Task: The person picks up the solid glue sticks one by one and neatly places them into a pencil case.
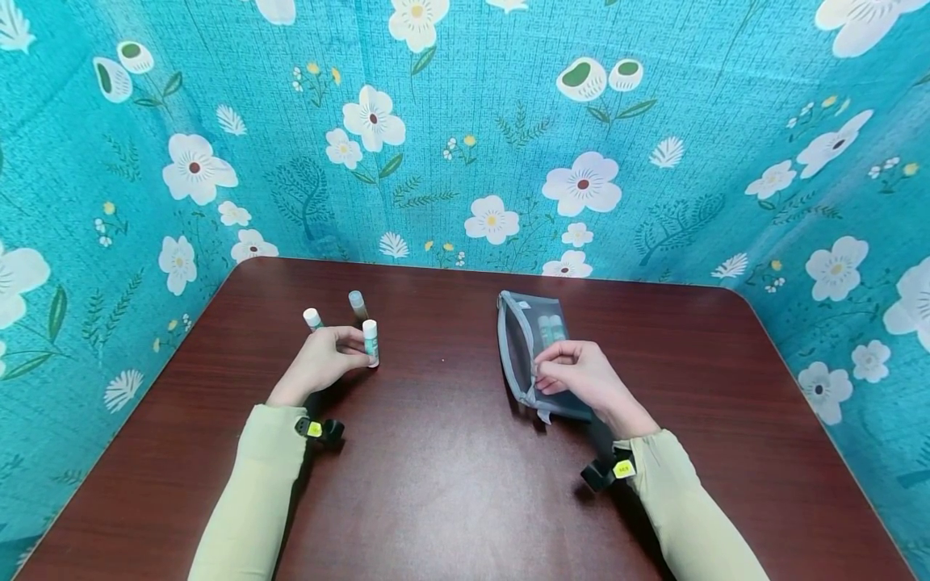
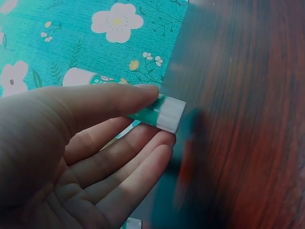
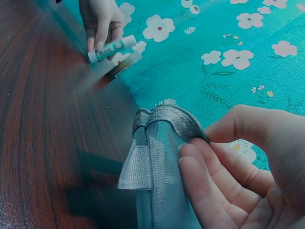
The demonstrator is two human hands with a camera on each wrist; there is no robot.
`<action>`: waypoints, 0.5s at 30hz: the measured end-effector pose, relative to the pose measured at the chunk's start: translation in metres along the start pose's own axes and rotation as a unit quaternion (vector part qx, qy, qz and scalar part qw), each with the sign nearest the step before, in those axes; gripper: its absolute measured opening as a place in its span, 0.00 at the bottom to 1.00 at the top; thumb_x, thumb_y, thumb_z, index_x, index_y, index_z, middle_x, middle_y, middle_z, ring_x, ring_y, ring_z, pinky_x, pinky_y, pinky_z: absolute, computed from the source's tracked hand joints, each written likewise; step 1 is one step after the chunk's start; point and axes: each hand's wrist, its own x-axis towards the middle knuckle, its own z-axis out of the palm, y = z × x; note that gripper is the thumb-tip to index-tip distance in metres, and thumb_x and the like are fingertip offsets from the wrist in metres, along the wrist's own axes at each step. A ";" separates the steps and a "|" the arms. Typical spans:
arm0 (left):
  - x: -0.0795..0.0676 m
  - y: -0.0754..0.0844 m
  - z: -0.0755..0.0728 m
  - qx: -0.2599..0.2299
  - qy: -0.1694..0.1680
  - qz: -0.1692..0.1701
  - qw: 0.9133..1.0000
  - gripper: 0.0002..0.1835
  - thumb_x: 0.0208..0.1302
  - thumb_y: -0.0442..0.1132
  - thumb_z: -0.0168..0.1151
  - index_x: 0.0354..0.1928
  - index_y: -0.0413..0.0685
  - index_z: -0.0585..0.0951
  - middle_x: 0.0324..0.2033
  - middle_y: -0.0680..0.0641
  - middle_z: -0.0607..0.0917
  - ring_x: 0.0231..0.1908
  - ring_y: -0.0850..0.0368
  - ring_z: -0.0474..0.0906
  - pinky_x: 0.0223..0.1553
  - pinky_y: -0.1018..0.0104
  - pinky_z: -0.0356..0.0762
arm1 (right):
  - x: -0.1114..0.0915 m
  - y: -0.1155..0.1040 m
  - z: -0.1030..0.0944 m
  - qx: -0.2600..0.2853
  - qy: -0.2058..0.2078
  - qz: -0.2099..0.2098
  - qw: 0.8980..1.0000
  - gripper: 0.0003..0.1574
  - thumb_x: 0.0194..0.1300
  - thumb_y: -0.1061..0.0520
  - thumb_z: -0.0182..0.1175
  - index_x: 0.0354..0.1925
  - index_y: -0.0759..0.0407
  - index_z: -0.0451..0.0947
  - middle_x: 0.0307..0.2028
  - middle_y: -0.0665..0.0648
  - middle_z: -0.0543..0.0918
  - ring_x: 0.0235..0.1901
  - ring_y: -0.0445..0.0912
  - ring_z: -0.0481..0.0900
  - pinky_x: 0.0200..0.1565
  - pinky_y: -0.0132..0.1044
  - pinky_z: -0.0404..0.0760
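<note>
My left hand point(image 1: 318, 365) pinches a glue stick point(image 1: 371, 345) with a white cap and green label between thumb and fingers. It stands upright in the head view, and its label point(image 2: 148, 114) shows past the thumb in the left wrist view. Behind that hand, a second white-capped stick point(image 1: 312, 317) is partly hidden. A clear-capped tube with brownish contents point(image 1: 357, 305) stands just beyond. On the right, my right hand point(image 1: 581, 378) grips the zip edge of a grey mesh pouch point(image 1: 517, 355), whose mouth gapes toward the left. Two green-labelled sticks point(image 1: 550, 329) show through its mesh.
Both hands work over a dark reddish-brown table point(image 1: 436, 476). A turquoise floral cloth point(image 1: 465, 145) hangs along its back and sides. A fabric tab point(image 3: 136, 167) sticks out at the pouch's zip end.
</note>
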 end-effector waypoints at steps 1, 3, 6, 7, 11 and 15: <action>0.000 0.000 0.000 0.000 0.000 0.001 1.000 0.18 0.62 0.37 0.74 0.51 0.38 0.84 0.40 0.44 0.88 0.40 0.50 0.85 0.50 0.52 0.80 | 0.000 0.000 0.000 0.000 0.000 0.001 1.000 0.13 0.67 0.64 0.63 0.44 0.76 0.82 0.32 0.64 0.87 0.30 0.51 0.88 0.37 0.43 0.88; 0.000 0.001 0.001 0.001 0.001 0.003 1.000 0.18 0.62 0.37 0.74 0.51 0.38 0.84 0.40 0.44 0.88 0.40 0.50 0.85 0.50 0.53 0.81 | 0.000 0.000 0.000 0.001 0.000 0.002 1.000 0.13 0.67 0.64 0.63 0.44 0.76 0.82 0.32 0.64 0.87 0.30 0.51 0.88 0.37 0.43 0.88; 0.001 0.001 0.002 0.003 0.004 0.007 1.000 0.18 0.62 0.37 0.74 0.51 0.37 0.84 0.40 0.44 0.88 0.40 0.50 0.85 0.49 0.54 0.81 | 0.000 0.000 -0.001 0.002 0.000 0.002 1.000 0.13 0.67 0.64 0.63 0.44 0.76 0.82 0.32 0.64 0.87 0.30 0.51 0.88 0.37 0.42 0.88; 0.002 0.001 0.002 0.003 0.005 0.009 1.000 0.18 0.62 0.38 0.74 0.51 0.37 0.84 0.40 0.43 0.88 0.40 0.50 0.85 0.48 0.55 0.81 | 0.000 0.000 -0.001 0.002 0.000 0.001 1.000 0.13 0.67 0.64 0.63 0.44 0.76 0.81 0.32 0.64 0.88 0.30 0.51 0.88 0.36 0.42 0.88; 0.003 0.002 0.003 0.008 0.008 0.019 1.000 0.18 0.62 0.38 0.74 0.51 0.35 0.84 0.40 0.43 0.87 0.39 0.51 0.85 0.46 0.57 0.81 | 0.001 0.001 -0.001 0.008 -0.001 -0.003 1.000 0.13 0.66 0.65 0.63 0.44 0.77 0.81 0.32 0.63 0.88 0.29 0.50 0.88 0.36 0.43 0.88; 0.004 0.004 0.004 0.012 0.011 0.025 1.000 0.17 0.63 0.37 0.74 0.50 0.36 0.84 0.39 0.43 0.87 0.38 0.51 0.85 0.44 0.59 0.81 | 0.001 0.002 -0.002 0.010 -0.003 -0.005 1.000 0.13 0.66 0.65 0.63 0.44 0.77 0.81 0.33 0.63 0.88 0.29 0.50 0.88 0.37 0.43 0.88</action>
